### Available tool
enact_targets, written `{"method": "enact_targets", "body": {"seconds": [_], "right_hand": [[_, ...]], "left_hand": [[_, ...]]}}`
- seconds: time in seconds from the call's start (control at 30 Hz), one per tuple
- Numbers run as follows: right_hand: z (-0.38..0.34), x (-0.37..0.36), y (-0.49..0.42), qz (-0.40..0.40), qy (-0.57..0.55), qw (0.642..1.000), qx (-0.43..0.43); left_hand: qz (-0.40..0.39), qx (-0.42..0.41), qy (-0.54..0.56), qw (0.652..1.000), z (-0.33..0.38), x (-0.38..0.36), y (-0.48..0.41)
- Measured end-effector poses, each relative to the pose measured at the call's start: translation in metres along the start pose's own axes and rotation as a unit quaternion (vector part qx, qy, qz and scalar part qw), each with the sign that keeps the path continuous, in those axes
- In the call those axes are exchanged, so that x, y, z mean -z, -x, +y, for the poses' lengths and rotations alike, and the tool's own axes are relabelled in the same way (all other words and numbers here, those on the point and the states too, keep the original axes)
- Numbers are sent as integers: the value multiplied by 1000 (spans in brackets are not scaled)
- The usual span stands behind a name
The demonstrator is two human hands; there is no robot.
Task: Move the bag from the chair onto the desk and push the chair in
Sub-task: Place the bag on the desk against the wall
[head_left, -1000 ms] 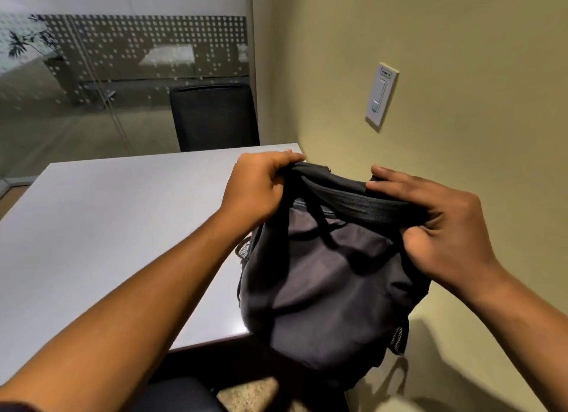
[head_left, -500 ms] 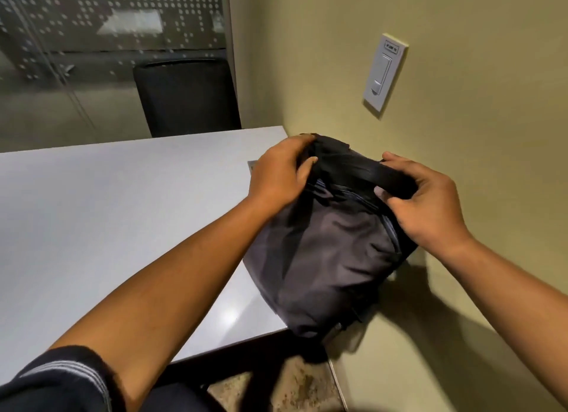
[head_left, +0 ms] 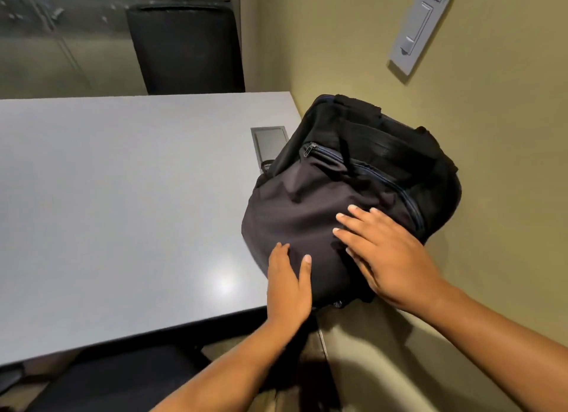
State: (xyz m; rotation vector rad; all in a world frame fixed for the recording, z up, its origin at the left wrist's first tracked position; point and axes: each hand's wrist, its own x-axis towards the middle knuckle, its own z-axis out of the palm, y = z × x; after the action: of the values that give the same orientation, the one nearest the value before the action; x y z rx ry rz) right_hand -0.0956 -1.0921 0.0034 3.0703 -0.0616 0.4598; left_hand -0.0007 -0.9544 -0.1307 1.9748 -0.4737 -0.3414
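A dark grey and black backpack [head_left: 353, 181] lies on the right end of the pale grey desk [head_left: 123, 196], leaning against the olive wall. My left hand [head_left: 287, 285] rests flat against the bag's near lower edge, fingers spread. My right hand [head_left: 384, 251] lies flat on the bag's front panel, fingers apart, gripping nothing. The dark seat of the chair [head_left: 116, 378] shows below the desk's near edge, at the bottom left.
A second black chair [head_left: 184, 48] stands behind the desk's far side, in front of a frosted glass partition. A grey cable hatch [head_left: 270, 141] is set into the desktop beside the bag. A white wall switch [head_left: 421, 27] is mounted at the upper right.
The bag has gone from hanging by its top strap in both hands to lying on the desk. Both hands have let go of the strap and now rest flat on the bag.
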Motion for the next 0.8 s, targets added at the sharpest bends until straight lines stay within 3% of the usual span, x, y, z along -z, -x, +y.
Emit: {"method": "enact_targets", "body": {"seconds": [0.13, 0.23, 0.37, 0.8], "right_hand": [[17, -29, 5, -96, 62, 993, -29], [33, -46, 10, -157, 82, 983, -42], [42, -60, 15, -153, 110, 981, -44], [56, -83, -13, -186, 97, 974, -85]], "left_hand": [[-18, 76, -2, 997, -17, -28, 10], [-54, 62, -16, 996, -23, -41, 2], [-111, 19, -62, 992, -34, -46, -15], [-171, -4, -89, 981, -43, -46, -78]]}}
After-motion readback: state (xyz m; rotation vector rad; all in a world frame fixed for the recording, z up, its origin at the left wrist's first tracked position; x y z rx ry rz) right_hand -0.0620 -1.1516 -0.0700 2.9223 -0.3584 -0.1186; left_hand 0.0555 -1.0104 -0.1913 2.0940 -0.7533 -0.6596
